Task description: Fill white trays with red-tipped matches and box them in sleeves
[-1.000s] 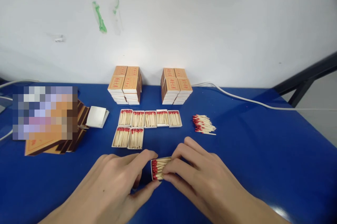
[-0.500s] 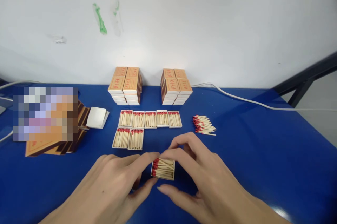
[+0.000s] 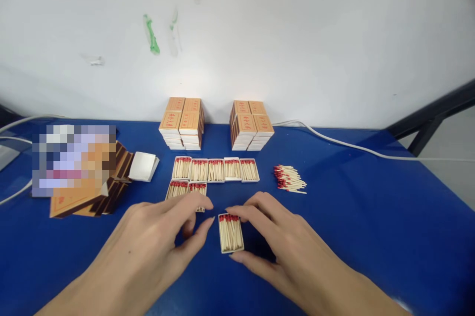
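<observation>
A matchbox tray full of red-headed matches stands at the front middle, its match heads toward the wall. My right hand grips it between thumb and fingers at its near and far ends. Just left of it, my left hand holds nothing, thumb and forefinger apart. Beyond my hands, several filled trays form a row with heads pointing away. Two more filled trays sit in front of that row, partly covered by my left hand. A loose pile of matches lies to the right.
Two stacks of closed matchboxes, a left stack and a right stack, stand near the wall. White empty-looking trays and orange matchbox sleeves lie at left, partly blurred out. A white cable runs along the back right of the blue table.
The filled tray has turned a quarter, its match heads going from left-facing to wall-facing. My left hand has let go and drawn left; my right hand now holds the tray alone.
</observation>
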A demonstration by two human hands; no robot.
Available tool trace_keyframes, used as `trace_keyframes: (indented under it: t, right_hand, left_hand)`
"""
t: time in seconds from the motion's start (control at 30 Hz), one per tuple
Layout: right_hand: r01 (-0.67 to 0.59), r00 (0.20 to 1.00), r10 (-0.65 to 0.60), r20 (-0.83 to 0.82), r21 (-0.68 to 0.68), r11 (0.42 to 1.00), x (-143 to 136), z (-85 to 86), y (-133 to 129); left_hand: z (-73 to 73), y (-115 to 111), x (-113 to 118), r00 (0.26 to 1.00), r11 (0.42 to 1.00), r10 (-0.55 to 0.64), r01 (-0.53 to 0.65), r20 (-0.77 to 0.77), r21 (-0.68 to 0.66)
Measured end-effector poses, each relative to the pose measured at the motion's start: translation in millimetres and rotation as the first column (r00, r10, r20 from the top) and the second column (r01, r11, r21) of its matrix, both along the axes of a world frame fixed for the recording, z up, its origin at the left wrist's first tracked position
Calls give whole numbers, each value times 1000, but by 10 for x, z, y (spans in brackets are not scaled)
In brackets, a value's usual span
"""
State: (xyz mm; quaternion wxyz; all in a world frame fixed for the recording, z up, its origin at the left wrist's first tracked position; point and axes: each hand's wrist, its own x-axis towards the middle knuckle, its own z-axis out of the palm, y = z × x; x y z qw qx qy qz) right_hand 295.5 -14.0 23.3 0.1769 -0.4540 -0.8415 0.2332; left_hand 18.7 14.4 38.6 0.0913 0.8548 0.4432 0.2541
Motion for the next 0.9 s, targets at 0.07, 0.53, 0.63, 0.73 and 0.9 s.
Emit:
trace_keyframes:
  t: [0.07,0.53,0.63,0.73,0.9]
  right_hand:
    - [16,1000,-16,-18,-32,999,-18,4,37]
    - [27,998,-23,-53,73,997,-262,-61,355]
    - [50,998,-46,-49,89,995,-290,-62,373]
    - [74,996,-69,-53,103,992,-304,-71,384]
    - [103,993,-95,-68,119,988,-341,-82,389]
  left_hand:
    - [43,45,-5,998,996,69,-70,7,64]
    - [58,12,-50,973,959,217,-196,-84,203]
    - [53,-7,-47,970,963,225,-207,-93,175]
    - [48,-12,-59,965,963,243,-228,-97,145]
    - [56,-20,-62,951,951,297,-286,-86,121]
